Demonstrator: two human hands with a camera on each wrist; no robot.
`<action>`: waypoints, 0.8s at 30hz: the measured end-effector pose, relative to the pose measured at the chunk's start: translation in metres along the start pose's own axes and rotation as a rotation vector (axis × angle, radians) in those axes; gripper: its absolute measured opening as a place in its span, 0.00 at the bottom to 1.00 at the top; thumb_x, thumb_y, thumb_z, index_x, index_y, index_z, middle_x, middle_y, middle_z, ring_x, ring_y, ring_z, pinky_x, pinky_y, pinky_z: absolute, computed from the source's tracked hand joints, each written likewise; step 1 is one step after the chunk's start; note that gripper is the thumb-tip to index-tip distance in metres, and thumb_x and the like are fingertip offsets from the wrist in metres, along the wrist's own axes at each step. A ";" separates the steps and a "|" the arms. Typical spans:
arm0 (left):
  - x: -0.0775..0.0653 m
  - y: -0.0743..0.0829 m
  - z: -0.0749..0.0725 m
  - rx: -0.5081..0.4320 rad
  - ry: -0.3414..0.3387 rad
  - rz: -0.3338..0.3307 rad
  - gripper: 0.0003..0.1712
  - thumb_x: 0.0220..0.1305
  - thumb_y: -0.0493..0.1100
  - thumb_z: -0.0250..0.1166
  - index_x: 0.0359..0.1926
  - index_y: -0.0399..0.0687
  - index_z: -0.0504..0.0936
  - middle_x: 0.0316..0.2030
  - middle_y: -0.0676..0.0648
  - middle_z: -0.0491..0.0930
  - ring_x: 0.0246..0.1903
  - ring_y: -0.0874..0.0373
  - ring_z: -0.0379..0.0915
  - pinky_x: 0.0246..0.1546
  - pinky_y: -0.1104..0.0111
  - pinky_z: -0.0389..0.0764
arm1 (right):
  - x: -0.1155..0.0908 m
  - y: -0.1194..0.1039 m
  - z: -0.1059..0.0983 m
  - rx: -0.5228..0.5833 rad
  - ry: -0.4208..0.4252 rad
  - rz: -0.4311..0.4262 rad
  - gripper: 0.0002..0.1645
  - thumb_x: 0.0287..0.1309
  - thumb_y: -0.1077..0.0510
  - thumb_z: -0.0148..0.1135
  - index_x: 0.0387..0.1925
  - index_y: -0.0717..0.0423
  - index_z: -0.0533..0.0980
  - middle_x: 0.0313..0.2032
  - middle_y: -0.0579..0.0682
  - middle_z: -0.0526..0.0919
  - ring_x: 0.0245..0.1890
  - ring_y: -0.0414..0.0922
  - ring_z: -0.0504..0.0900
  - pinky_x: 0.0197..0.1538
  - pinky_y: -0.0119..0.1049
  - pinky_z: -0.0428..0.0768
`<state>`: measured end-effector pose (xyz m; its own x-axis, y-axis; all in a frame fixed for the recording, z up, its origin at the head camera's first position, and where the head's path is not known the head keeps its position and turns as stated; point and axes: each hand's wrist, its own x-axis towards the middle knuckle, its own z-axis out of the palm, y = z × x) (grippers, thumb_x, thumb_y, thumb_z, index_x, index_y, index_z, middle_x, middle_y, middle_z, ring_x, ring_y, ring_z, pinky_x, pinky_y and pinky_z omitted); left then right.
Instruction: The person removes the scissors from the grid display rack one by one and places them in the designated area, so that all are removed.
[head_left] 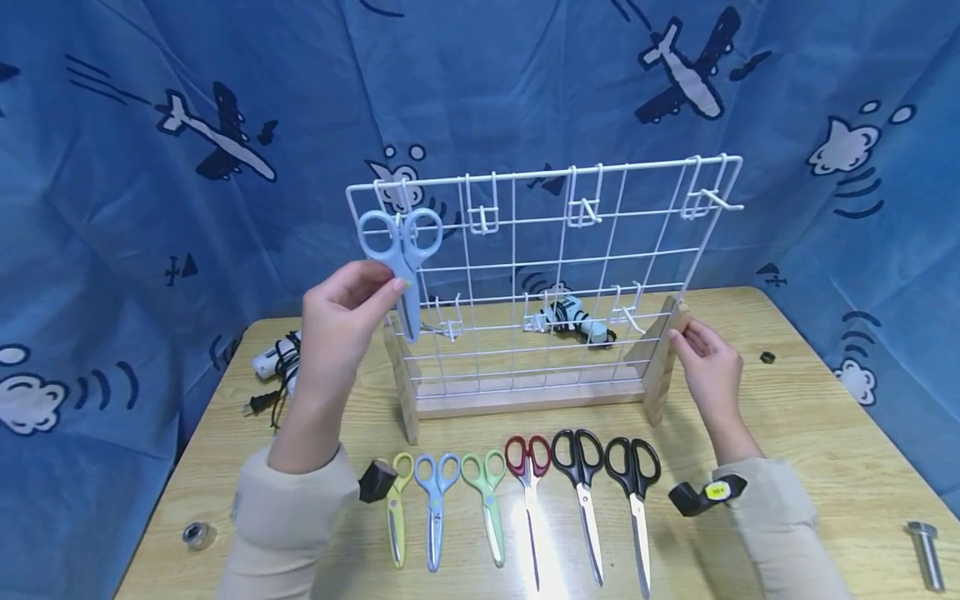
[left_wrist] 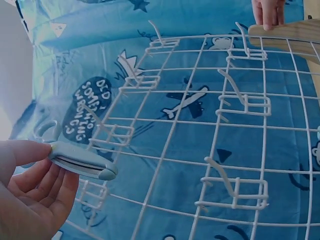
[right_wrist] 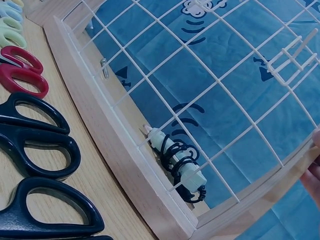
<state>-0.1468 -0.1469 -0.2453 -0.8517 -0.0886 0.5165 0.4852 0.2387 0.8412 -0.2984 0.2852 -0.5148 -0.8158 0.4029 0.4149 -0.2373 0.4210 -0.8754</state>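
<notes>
My left hand [head_left: 337,312] pinches light blue scissors [head_left: 408,283] by the blades, loops upward, at the upper left hook of a white wire grid rack [head_left: 547,174]. In the left wrist view the scissors [left_wrist: 82,160] point toward the camera side of the grid; whether a loop is around the hook I cannot tell. My right hand [head_left: 712,373] holds the rack's right wooden upright [head_left: 660,375]. In front lie yellow scissors [head_left: 397,510], blue scissors [head_left: 435,517], green scissors [head_left: 491,512], red-handled scissors [head_left: 529,482] and two black-handled scissors [head_left: 581,475].
Several white hooks [head_left: 585,210] stick out from the grid. Behind it lies a pale blue tool [head_left: 577,317] wrapped in black cord. A white corded device [head_left: 281,358] is at the left. A metal nut [head_left: 198,535], a bolt [head_left: 927,554] and a dark nut [head_left: 767,357] lie around.
</notes>
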 end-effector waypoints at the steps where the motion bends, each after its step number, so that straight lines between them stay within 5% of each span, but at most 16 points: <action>1: -0.002 0.001 -0.001 0.000 0.001 -0.001 0.12 0.51 0.42 0.61 0.35 0.37 0.77 0.32 0.46 0.77 0.34 0.56 0.73 0.38 0.70 0.75 | 0.000 0.000 0.000 0.003 -0.002 0.001 0.24 0.41 0.42 0.60 0.44 0.40 0.73 0.44 0.48 0.77 0.42 0.38 0.76 0.40 0.23 0.75; 12: -0.034 0.000 -0.032 0.093 0.088 -0.093 0.11 0.50 0.40 0.62 0.34 0.38 0.77 0.29 0.50 0.78 0.30 0.58 0.73 0.30 0.76 0.75 | 0.002 0.007 0.001 -0.006 -0.007 -0.004 0.24 0.41 0.42 0.60 0.44 0.39 0.72 0.44 0.47 0.77 0.42 0.38 0.76 0.40 0.23 0.75; 18: -0.057 -0.018 -0.055 0.187 0.147 -0.248 0.12 0.50 0.43 0.62 0.35 0.40 0.77 0.29 0.53 0.78 0.26 0.62 0.71 0.17 0.78 0.69 | 0.001 0.005 0.000 -0.006 -0.008 0.001 0.24 0.41 0.43 0.60 0.45 0.39 0.72 0.45 0.47 0.77 0.43 0.37 0.76 0.40 0.22 0.74; 24: -0.082 -0.049 -0.075 0.295 0.142 -0.441 0.18 0.51 0.48 0.60 0.39 0.39 0.75 0.31 0.54 0.76 0.31 0.66 0.72 0.31 0.81 0.74 | 0.001 0.002 0.000 0.011 -0.001 0.002 0.24 0.41 0.43 0.61 0.44 0.40 0.73 0.44 0.48 0.77 0.42 0.38 0.76 0.40 0.22 0.74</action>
<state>-0.0858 -0.2233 -0.3166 -0.9167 -0.3665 0.1593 -0.0048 0.4088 0.9126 -0.2992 0.2866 -0.5161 -0.8167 0.4028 0.4132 -0.2417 0.4114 -0.8788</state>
